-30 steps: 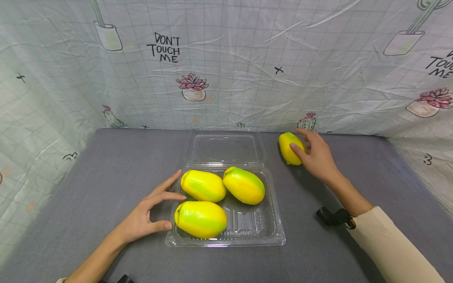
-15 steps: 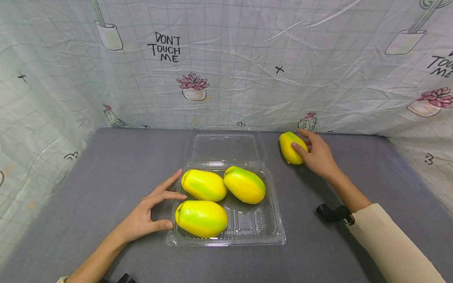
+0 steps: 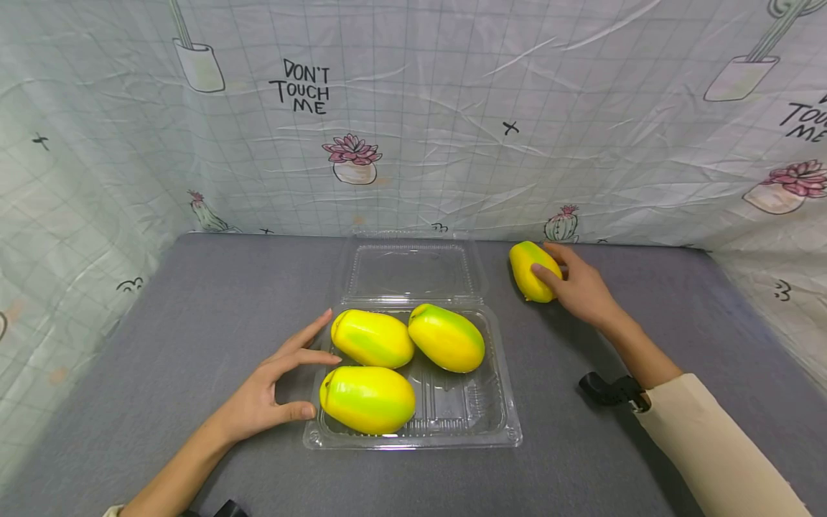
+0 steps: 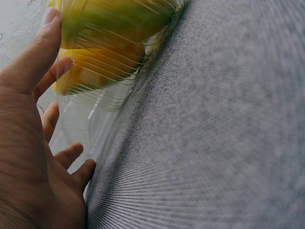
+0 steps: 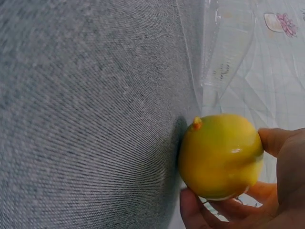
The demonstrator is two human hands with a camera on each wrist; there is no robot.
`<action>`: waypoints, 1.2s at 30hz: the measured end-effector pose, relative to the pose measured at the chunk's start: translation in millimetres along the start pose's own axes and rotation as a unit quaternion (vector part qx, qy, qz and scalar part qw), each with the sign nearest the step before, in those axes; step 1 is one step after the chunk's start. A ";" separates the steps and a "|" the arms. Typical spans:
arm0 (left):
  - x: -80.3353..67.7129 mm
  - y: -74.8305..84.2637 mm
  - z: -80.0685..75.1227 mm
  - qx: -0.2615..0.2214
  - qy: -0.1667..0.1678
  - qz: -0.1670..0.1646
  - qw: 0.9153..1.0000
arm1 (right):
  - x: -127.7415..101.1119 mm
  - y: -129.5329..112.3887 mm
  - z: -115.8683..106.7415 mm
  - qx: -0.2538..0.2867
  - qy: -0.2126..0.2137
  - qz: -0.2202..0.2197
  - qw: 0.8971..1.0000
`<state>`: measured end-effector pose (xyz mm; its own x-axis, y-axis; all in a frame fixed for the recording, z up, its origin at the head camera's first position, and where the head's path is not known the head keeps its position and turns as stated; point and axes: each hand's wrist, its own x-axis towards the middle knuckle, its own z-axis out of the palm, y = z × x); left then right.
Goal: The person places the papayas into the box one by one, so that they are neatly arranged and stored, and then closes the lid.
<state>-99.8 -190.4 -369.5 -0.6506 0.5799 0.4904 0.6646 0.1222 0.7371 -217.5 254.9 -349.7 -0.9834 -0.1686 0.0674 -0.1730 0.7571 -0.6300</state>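
Observation:
A clear plastic clamshell container (image 3: pixel 510 431) lies open on the grey table, its lid (image 3: pixel 410 269) folded back. Three yellow-green mangoes sit in it: two at the back (image 3: pixel 371 337) (image 3: pixel 446 337) and one at the front left (image 3: pixel 367 398). My left hand (image 3: pixel 271 391) rests against the container's left side with straight fingers; the left wrist view shows that hand (image 4: pixel 28 143) along the container wall (image 4: pixel 95 109). A fourth mango (image 3: pixel 528 273) lies on the table at the back right. My right hand (image 3: pixel 578 291) grips that mango (image 5: pixel 219 155), thumb and fingers curled round it.
Printed cloth walls (image 3: pixel 413 143) close the table on the left, back and right. The grey tabletop (image 3: pixel 213 301) lies bare to the left and right of the container. A black wrist mount (image 3: pixel 610 391) sits on my right forearm.
My right hand's fingers have closed more tightly round the loose mango, which stays in place. The left hand, the container and its three mangoes have not moved.

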 end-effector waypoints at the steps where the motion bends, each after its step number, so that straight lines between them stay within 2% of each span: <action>1: 0.0 -0.2 0.1 0.000 0.000 0.000 1.000 | -0.3 0.2 -0.5 0.001 -0.007 0.003 1.000; 11: -1.8 -2.4 0.2 -0.001 -0.001 0.004 1.000 | -1.6 2.6 -0.4 0.043 -0.044 0.020 0.998; 36: -3.2 -2.7 5.1 0.000 0.003 0.011 1.000 | -7.2 5.1 4.5 0.034 -0.003 0.011 0.999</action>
<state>-97.7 -188.4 -375.4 -0.6381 0.5782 0.5085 0.6786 0.1102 0.7262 -211.1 257.2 -356.9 -0.9866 -0.1557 0.0476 -0.1459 0.7156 -0.6831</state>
